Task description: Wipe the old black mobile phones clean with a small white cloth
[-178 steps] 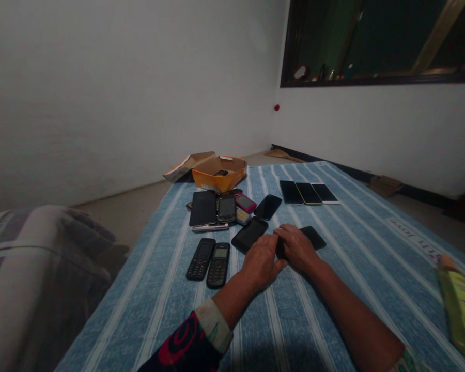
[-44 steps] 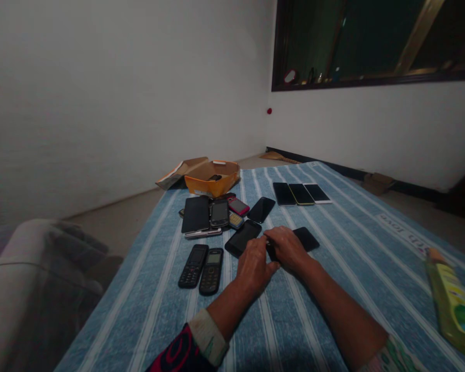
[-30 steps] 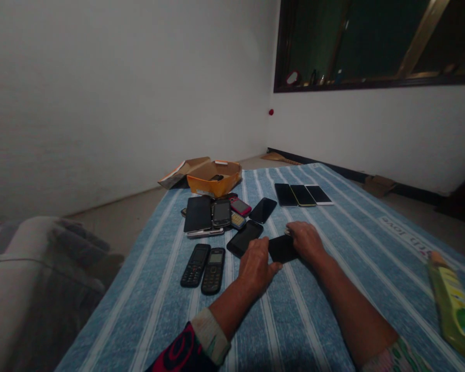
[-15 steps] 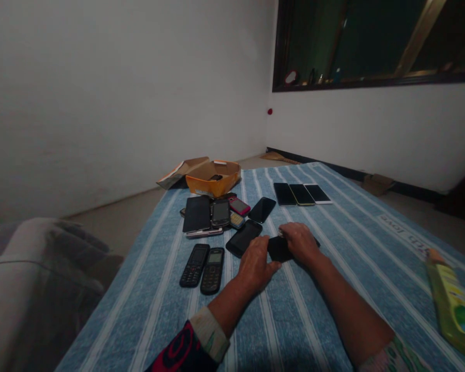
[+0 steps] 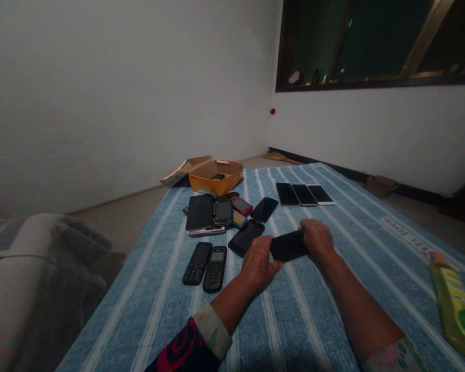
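One phone (image 5: 289,246), likely light, stiff, slick, fragile, suits edge holds; left hand (image 5: 257,262) grips it, right hand (image 5: 318,241) curls, grip unclear.

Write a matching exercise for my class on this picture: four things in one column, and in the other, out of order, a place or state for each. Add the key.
Column one
1. Left hand
2. Orange box
3. Bottle
4. Pink phone

Column two
A. At the right edge of the picture
B. Open, with something dark inside
C. In the heap of phones
D. At the left end of a dark phone

Right pairs: 1-D, 2-B, 3-A, 4-C
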{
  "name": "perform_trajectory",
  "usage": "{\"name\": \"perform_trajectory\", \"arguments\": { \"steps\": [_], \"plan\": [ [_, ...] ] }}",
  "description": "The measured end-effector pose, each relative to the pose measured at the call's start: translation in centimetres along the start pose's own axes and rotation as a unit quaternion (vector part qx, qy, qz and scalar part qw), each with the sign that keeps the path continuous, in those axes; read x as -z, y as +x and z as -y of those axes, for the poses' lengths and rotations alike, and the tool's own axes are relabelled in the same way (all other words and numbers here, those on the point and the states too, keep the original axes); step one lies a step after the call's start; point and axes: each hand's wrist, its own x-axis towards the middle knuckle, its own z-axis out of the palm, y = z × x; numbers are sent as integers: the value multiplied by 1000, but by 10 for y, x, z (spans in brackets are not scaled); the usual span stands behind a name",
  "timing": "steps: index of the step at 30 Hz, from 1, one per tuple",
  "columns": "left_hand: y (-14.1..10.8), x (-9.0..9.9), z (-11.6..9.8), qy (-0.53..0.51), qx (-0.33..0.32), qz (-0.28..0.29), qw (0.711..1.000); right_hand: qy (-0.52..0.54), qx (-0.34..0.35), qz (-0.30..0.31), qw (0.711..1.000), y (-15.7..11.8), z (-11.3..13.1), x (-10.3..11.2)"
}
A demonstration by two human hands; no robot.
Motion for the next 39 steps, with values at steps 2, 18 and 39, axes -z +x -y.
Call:
{"name": "perform_trajectory", "arguments": {
  "steps": [2,18,39],
  "plan": [
    [1,-1,0,-4,3,-2,1000,1,18,-6,1000,-2,5,0],
    [3,-4,0,-28,-7,-11,1000,20,28,-10,999,-3,11,0],
    [2,-7,4,-26,-45,-31,998,36,39,-28,998,-3,10,-3]
  ]
}}
